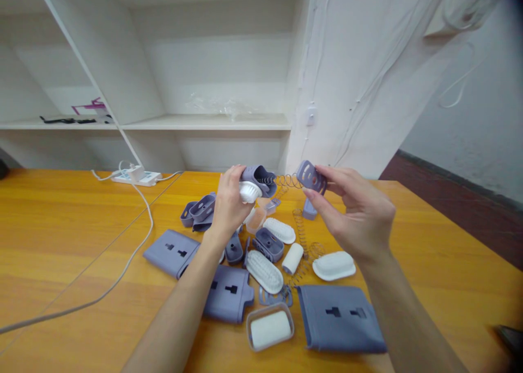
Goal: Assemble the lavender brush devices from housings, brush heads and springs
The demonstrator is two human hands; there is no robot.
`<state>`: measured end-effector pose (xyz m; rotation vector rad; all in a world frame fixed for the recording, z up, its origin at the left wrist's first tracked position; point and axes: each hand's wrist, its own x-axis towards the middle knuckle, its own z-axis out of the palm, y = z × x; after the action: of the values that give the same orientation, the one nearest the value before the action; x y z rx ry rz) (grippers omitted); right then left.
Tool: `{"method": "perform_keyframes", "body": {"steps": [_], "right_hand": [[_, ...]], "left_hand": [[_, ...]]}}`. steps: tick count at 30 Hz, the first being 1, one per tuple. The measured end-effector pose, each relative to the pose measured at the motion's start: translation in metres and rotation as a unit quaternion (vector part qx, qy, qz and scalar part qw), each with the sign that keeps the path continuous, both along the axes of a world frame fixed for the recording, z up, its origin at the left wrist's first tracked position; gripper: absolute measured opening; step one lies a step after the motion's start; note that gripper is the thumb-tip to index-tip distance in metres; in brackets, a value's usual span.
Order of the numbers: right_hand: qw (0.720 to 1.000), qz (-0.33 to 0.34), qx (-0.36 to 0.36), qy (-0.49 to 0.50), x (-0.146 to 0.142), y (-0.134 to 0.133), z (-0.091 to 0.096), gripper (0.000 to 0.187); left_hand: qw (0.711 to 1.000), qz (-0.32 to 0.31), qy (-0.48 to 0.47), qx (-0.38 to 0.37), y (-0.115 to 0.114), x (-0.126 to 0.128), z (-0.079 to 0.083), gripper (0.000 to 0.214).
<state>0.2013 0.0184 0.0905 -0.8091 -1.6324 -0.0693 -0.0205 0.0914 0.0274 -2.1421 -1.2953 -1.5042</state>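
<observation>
My left hand (229, 204) grips a hollow grey-purple plastic housing (261, 178) with a white ridged brush piece (249, 191) at its lower side. Out of the housing's open end stretches a thin metal coil spring (288, 181), reaching a slotted oval plate (311, 177). That plate is pinched between thumb and fingers of my right hand (355, 212). Both hands are raised over a pile of similar parts. Below them lie white bristle brush pieces (265, 271), a grey-purple shell (268, 244), a white roll (293, 258) and loose springs (300, 226).
Grey-purple flat cases (341, 318) with dark slots lie at the front. A clear tray (270, 327) holds a white block. On the left, a power strip (137, 177) trails a cable (139, 258) across the wooden table (81, 242). White shelving (208, 125) stands behind.
</observation>
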Motion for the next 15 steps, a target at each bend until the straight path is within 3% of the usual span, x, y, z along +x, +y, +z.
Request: {"method": "perform_keyframes", "body": {"steps": [5, 9, 15], "right_hand": [[0.996, 0.002, -0.06, 0.064, 0.0, 0.008, -0.005, 0.032], [0.979, -0.023, -0.139, 0.148, 0.006, 0.016, -0.008, 0.032], [0.949, -0.026, -0.199, 0.241, 0.017, 0.024, -0.008, 0.035]], "left_hand": [[1.0, 0.02, 0.017, -0.009, -0.004, 0.001, 0.005, 0.071], [0.999, -0.002, 0.033, -0.028, -0.009, 0.001, 0.012, 0.078], [0.983, -0.08, 0.02, -0.167, -0.026, 0.008, 0.025, 0.085]]}}
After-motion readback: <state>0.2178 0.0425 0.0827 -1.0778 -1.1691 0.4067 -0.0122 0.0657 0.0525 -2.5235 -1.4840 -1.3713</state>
